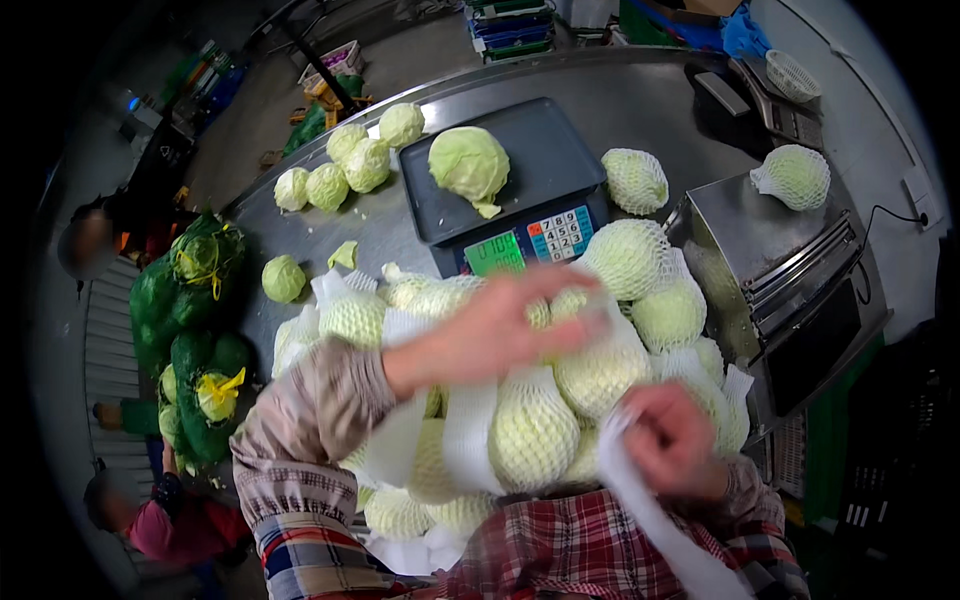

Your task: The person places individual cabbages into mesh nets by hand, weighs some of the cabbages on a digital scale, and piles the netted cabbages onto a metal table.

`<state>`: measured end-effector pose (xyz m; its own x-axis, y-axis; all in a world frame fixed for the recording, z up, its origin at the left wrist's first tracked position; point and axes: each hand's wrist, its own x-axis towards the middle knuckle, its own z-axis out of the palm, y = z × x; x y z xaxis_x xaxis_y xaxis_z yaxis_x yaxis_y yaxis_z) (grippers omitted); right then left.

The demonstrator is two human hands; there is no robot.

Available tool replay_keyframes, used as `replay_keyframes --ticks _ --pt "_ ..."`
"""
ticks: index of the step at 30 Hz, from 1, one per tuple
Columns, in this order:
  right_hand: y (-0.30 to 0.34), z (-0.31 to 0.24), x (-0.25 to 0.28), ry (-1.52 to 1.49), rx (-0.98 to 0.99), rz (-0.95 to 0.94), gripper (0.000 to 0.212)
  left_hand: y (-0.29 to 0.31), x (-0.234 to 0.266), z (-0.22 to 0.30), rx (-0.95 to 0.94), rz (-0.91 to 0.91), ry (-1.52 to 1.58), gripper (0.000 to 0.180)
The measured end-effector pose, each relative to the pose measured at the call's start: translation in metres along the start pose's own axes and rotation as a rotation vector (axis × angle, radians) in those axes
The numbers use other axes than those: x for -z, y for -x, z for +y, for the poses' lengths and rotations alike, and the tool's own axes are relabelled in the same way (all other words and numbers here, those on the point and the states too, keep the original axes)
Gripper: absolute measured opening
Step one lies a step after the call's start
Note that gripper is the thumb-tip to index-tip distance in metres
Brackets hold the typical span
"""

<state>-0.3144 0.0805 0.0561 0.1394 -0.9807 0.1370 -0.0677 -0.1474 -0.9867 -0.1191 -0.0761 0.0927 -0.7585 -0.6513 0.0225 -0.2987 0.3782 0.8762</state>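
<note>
My left hand (pixel 505 325), smeared by motion, reaches across a pile of cabbages just in front of the scale. Its thumb and fingers look apart, with nothing seen between them. Nearer me on the right, my right hand (pixel 672 440) is closed on a white foam net sleeve (pixel 660 525), which hangs down over my plaid clothing. Beneath both hands lie several cabbages in white foam nets (pixel 535 430). One bare cabbage (pixel 470 163) with a loose outer leaf rests on the dark tray of the digital scale (pixel 550 185), whose green display is lit.
Bare cabbages (pixel 365 165) sit at the table's far left. Green mesh sacks of cabbages (pixel 190 320) stand on the left. A steel machine (pixel 770 240) on the right carries a netted cabbage (pixel 797 177). A white basket (pixel 793 76) is at the far right. Two people are at left.
</note>
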Motion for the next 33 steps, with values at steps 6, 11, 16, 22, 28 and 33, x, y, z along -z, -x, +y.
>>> replay_keyframes --ticks 6,11,16,22,28,33 --pt "-0.011 -0.014 0.009 -0.176 0.135 0.006 0.026 0.070 -0.050 0.052 0.074 -0.010 0.564 0.036" --pt "-0.001 -0.011 0.036 -0.639 -0.302 -0.609 0.038 0.084 -0.052 0.062 0.036 0.139 1.120 0.018" --pt "-0.034 -0.009 0.049 -0.978 -0.268 -0.448 0.048 0.102 -0.068 0.053 0.270 -0.224 0.852 0.010" --pt "-0.118 -0.004 0.041 -1.280 -0.539 0.111 0.036 0.058 0.007 0.044 -0.340 0.458 1.036 0.032" --pt "-0.262 0.090 0.011 -0.106 0.266 0.121 0.025 -0.011 0.065 0.006 0.154 0.693 0.631 0.034" --pt "-0.332 0.167 -0.020 -0.079 -0.229 0.371 0.034 -0.084 0.117 -0.146 0.292 0.980 -0.522 0.029"
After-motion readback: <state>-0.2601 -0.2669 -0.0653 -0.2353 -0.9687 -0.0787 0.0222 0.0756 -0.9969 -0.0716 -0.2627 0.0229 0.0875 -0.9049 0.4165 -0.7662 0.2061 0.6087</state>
